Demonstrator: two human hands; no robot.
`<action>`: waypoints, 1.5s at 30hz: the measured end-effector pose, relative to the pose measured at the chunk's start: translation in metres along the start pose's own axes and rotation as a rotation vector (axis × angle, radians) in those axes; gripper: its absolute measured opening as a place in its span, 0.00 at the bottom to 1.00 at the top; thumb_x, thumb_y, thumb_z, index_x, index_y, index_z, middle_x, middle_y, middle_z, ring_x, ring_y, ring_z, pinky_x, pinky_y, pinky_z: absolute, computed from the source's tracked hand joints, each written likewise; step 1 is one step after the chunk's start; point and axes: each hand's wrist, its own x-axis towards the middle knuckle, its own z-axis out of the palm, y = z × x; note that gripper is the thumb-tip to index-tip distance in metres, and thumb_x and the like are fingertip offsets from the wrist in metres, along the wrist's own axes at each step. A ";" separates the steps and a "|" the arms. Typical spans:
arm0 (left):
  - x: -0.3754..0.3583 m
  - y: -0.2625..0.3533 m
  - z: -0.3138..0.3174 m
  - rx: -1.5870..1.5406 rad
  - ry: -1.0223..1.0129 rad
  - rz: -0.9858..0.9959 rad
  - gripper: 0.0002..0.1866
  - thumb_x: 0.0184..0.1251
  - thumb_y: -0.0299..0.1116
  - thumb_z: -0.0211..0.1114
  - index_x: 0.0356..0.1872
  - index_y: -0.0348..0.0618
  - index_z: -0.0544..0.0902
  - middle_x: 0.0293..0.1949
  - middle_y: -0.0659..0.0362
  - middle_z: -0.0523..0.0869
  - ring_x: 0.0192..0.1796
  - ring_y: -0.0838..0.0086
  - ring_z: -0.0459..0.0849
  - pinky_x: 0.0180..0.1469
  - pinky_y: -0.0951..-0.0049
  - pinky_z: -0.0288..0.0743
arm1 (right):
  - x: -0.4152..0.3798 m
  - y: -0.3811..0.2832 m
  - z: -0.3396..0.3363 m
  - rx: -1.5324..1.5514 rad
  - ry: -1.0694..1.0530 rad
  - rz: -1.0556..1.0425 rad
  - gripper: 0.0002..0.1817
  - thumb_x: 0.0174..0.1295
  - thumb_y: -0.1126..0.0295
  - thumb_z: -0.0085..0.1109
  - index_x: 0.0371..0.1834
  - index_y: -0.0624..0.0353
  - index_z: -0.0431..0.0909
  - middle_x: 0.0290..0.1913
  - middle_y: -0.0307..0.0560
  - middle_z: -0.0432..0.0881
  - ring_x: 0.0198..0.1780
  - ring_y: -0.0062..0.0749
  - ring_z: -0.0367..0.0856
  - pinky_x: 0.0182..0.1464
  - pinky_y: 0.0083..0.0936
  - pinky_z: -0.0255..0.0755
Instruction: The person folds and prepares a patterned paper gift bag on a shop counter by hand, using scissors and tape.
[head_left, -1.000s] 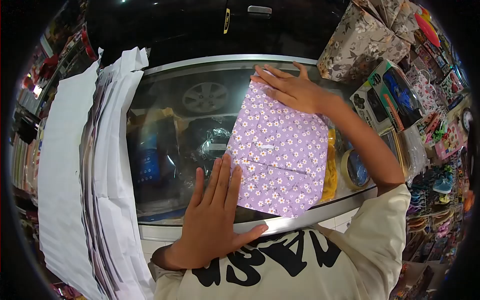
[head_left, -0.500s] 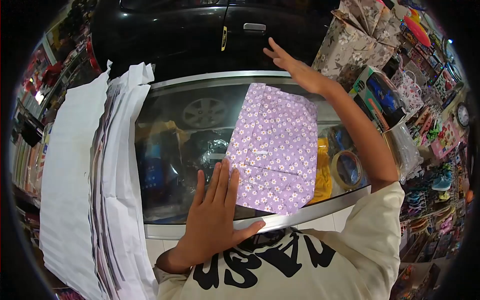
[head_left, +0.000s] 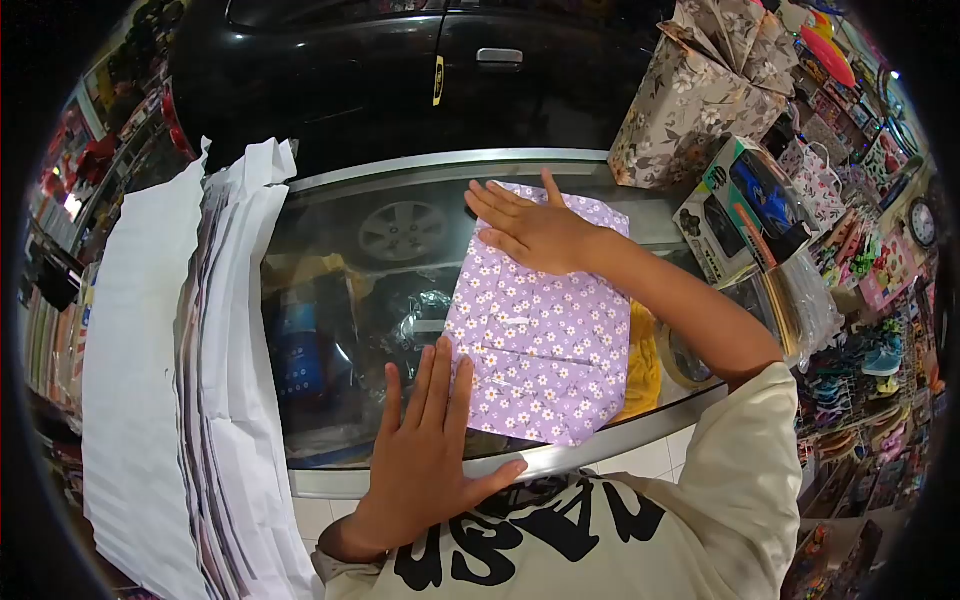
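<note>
A packet of purple daisy-print wrapping paper (head_left: 545, 330) lies folded flat on the glass-topped counter (head_left: 350, 225), with crease lines across its lower half. My right hand (head_left: 535, 228) rests palm down over its upper part, fingers stretched towards the left edge and thumb pointing away. My left hand (head_left: 425, 440) is open too, its fingers stretched along the lower left edge of the paper and its thumb out to the right. Neither hand grips anything. The right hand covers some of the packet's top.
Stacked large white paper sheets (head_left: 140, 370) hang over the counter's left side. At the right stand a brown floral wrapped parcel (head_left: 665, 120) and a boxed toy (head_left: 740, 205). A black car (head_left: 330, 90) is beyond the counter. Yellow packaging (head_left: 640, 365) shows beneath the glass.
My right hand has come down and left from above the counter's far right onto the paper's upper part. My left hand stays almost in place. The view has shifted slightly.
</note>
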 end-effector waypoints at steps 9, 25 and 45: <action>-0.003 0.001 0.002 0.014 -0.005 -0.004 0.57 0.57 0.71 0.60 0.72 0.28 0.56 0.73 0.32 0.56 0.77 0.40 0.54 0.73 0.32 0.35 | 0.005 -0.097 0.011 0.112 0.359 -0.200 0.38 0.76 0.45 0.30 0.80 0.60 0.42 0.81 0.60 0.42 0.82 0.46 0.36 0.74 0.64 0.22; -0.002 0.002 0.000 0.010 0.007 -0.027 0.58 0.54 0.72 0.61 0.71 0.28 0.60 0.73 0.33 0.57 0.76 0.42 0.56 0.72 0.29 0.35 | 0.100 0.001 0.025 0.110 0.542 0.139 0.37 0.76 0.47 0.30 0.78 0.62 0.46 0.80 0.59 0.46 0.82 0.45 0.35 0.70 0.75 0.19; -0.009 -0.030 -0.015 0.191 0.122 -0.369 0.41 0.66 0.56 0.60 0.69 0.32 0.65 0.74 0.42 0.60 0.79 0.44 0.47 0.71 0.29 0.20 | -0.089 -0.078 -0.029 0.152 -0.181 -0.587 0.40 0.69 0.44 0.51 0.75 0.58 0.56 0.78 0.62 0.48 0.79 0.58 0.48 0.72 0.63 0.50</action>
